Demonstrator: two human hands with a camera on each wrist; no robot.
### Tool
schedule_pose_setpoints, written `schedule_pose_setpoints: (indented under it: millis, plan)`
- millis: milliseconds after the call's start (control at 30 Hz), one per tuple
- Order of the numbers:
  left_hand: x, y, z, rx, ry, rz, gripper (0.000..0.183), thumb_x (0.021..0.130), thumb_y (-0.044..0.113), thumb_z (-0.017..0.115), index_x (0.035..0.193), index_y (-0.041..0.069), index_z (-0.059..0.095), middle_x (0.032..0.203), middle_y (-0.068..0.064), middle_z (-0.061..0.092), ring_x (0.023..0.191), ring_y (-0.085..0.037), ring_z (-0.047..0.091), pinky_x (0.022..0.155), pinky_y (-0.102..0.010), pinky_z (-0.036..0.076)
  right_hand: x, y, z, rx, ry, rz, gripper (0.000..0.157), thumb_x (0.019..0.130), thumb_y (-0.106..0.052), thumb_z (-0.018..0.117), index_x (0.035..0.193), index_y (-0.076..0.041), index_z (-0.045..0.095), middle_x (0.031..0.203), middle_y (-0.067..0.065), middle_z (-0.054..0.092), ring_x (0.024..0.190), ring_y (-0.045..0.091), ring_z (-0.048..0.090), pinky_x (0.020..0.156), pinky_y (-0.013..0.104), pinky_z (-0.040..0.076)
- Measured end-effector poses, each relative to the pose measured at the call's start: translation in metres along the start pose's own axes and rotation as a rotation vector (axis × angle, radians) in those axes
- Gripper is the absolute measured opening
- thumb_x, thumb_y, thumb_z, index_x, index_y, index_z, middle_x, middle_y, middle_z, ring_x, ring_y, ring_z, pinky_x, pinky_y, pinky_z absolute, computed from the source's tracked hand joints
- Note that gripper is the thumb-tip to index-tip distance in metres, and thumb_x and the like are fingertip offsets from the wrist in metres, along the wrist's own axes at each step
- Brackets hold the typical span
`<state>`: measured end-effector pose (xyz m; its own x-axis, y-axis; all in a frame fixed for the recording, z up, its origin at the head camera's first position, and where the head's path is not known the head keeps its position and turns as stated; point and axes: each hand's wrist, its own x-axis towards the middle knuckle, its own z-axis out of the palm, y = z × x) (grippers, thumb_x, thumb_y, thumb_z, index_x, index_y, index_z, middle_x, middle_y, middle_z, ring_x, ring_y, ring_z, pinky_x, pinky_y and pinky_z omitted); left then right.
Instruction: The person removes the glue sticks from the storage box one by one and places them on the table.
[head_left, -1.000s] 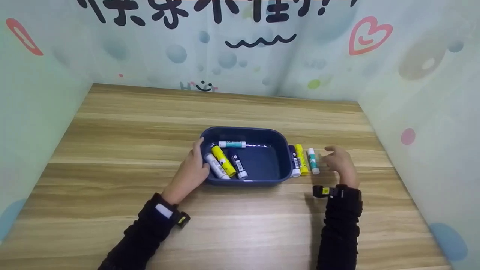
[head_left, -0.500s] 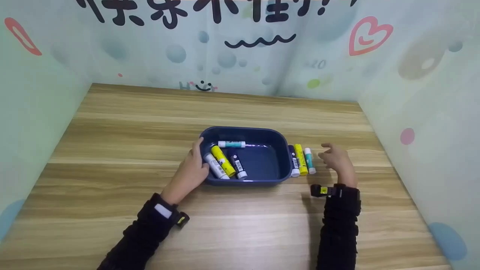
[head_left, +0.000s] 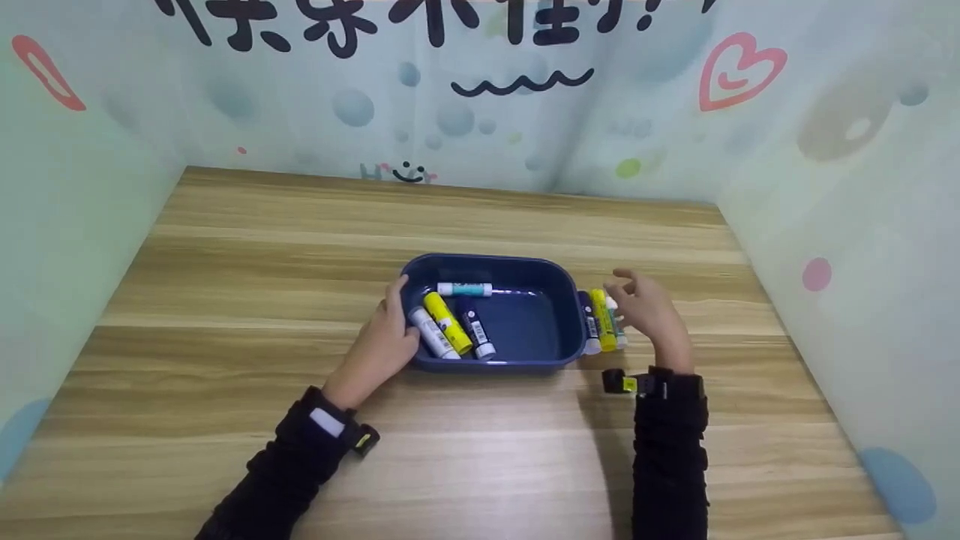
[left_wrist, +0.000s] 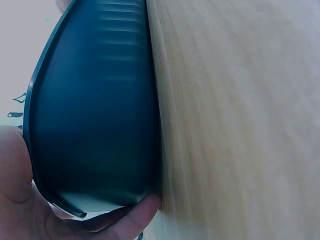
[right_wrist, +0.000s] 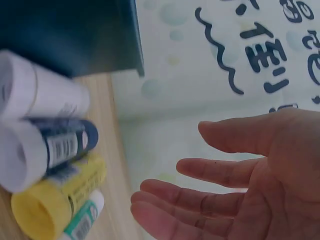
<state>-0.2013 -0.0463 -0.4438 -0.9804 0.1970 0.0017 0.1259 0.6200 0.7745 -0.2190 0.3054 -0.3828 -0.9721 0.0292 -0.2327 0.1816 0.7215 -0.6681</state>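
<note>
- The person's left hand [head_left: 386,341] grips the near-left corner of the dark blue, round-cornered plastic tray [head_left: 555,274]; in the left wrist view the thumb and a finger curl round the tray's rim [left_wrist: 37,185] and wall, bracing it on the light wooden table [head_left: 247,285].
- Inside the tray lie four glue sticks: a white and teal one [head_left: 464,289] along the far wall, and side by side a white one [head_left: 432,333], a yellow one [head_left: 447,322] and a dark navy one [head_left: 476,328].
- Three more sticks lie on the table just outside the tray's right wall: a dark navy stick [head_left: 589,324] against the wall, a yellow stick [head_left: 602,320] beside it, and a small teal and white stick [right_wrist: 84,219] outermost, partly hidden by the hand in the head view.
- The right hand [head_left: 645,313] hovers at that row with its fingers [right_wrist: 200,172] spread and loosely extended, holding nothing; whether a fingertip touches the teal stick cannot be told.
- Judged from this, the step in hand is the reach for a stick outside the tray.
- The next move would call for pinching the outermost stick without rolling its neighbours, then lifting it over the right wall while the left hand steadies the tray.
</note>
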Motion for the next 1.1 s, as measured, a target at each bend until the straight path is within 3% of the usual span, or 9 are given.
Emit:
schedule_pose_setpoints:
  millis: [233, 333, 400, 433, 533, 667, 767, 1100]
  plan:
    - [0.0, -0.001, 0.0, 0.004, 0.008, 0.026, 0.073, 0.086, 0.004, 0.051, 0.146, 0.006, 0.011, 0.147, -0.031, 0.025, 0.129, -0.04, 0.037, 0.106, -0.051, 0.034, 0.002, -0.019, 0.024, -0.018, -0.01, -0.068, 0.054, 0.096, -0.022, 0.048, 0.141, 0.001, 0.031, 0.118, 0.028, 0.056, 0.083, 0.033, 0.064, 0.07, 0.039, 0.057]
    - [0.0, -0.001, 0.0, 0.003, 0.009, 0.023, 0.072, 0.086, 0.004, 0.05, 0.146, 0.006, 0.011, 0.147, -0.03, 0.025, 0.131, -0.041, 0.035, 0.107, -0.051, 0.032, 0.006, -0.024, 0.035, -0.06, -0.009, -0.097, 0.054, 0.093, -0.019, 0.051, 0.139, 0.003, 0.033, 0.116, 0.029, 0.058, 0.09, 0.033, 0.064, 0.077, 0.041, 0.055]
    - [0.0, -0.002, 0.0, 0.002, 0.011, 0.024, 0.072, 0.086, 0.004, 0.05, 0.146, 0.005, 0.011, 0.147, -0.03, 0.024, 0.131, -0.042, 0.035, 0.107, -0.052, 0.032, 0.008, -0.026, 0.043, -0.111, 0.002, -0.114, 0.056, 0.092, -0.018, 0.053, 0.139, 0.004, 0.032, 0.123, 0.03, 0.054, 0.107, 0.038, 0.058, 0.089, 0.046, 0.05]
    - [0.0, -0.001, 0.0, 0.002, 0.012, 0.024, 0.072, 0.085, 0.004, 0.05, 0.146, 0.005, 0.011, 0.147, -0.03, 0.024, 0.131, -0.042, 0.035, 0.107, -0.052, 0.032, 0.009, -0.027, 0.047, -0.135, 0.015, -0.116, 0.057, 0.092, -0.016, 0.053, 0.14, 0.004, 0.031, 0.127, 0.03, 0.052, 0.115, 0.04, 0.052, 0.096, 0.048, 0.045]
    - [0.0, -0.001, 0.0, 0.002, 0.011, 0.021, 0.072, 0.085, 0.004, 0.05, 0.146, 0.005, 0.011, 0.147, -0.03, 0.024, 0.131, -0.042, 0.034, 0.108, -0.051, 0.032, 0.01, -0.029, 0.06, -0.244, 0.09, -0.134, 0.06, 0.088, -0.009, 0.054, 0.14, 0.005, 0.028, 0.131, 0.031, 0.048, 0.12, 0.042, 0.048, 0.101, 0.052, 0.04]
    - [0.0, -0.001, 0.0, -0.005, 0.007, 0.013, 0.073, 0.086, 0.005, 0.051, 0.147, 0.006, 0.011, 0.149, -0.028, 0.023, 0.132, -0.041, 0.033, 0.109, -0.05, 0.03, 0.01, -0.03, 0.074, -0.383, 0.208, -0.166, 0.062, 0.08, 0.001, 0.052, 0.138, 0.008, 0.029, 0.112, 0.033, 0.058, 0.095, 0.043, 0.06, 0.078, 0.051, 0.051]
    - [0.0, -0.001, 0.0, -0.01, 0.009, 0.012, 0.073, 0.086, 0.005, 0.051, 0.147, 0.006, 0.011, 0.148, -0.029, 0.023, 0.132, -0.041, 0.033, 0.109, -0.051, 0.03, 0.011, -0.029, 0.081, -0.432, 0.285, -0.184, 0.063, 0.075, 0.004, 0.052, 0.135, 0.008, 0.032, 0.096, 0.031, 0.061, 0.076, 0.042, 0.062, 0.061, 0.05, 0.051]
    - [-0.001, 0.003, -0.001, 0.013, -0.014, -0.01, 0.074, 0.086, 0.004, 0.05, 0.147, 0.005, 0.009, 0.148, -0.028, 0.023, 0.134, -0.039, 0.03, 0.111, -0.05, 0.027, 0.016, -0.025, 0.094, -0.532, 0.393, -0.153, 0.056, 0.075, 0.0, 0.056, 0.126, 0.005, 0.035, 0.091, 0.027, 0.06, 0.071, 0.041, 0.062, 0.056, 0.05, 0.051]
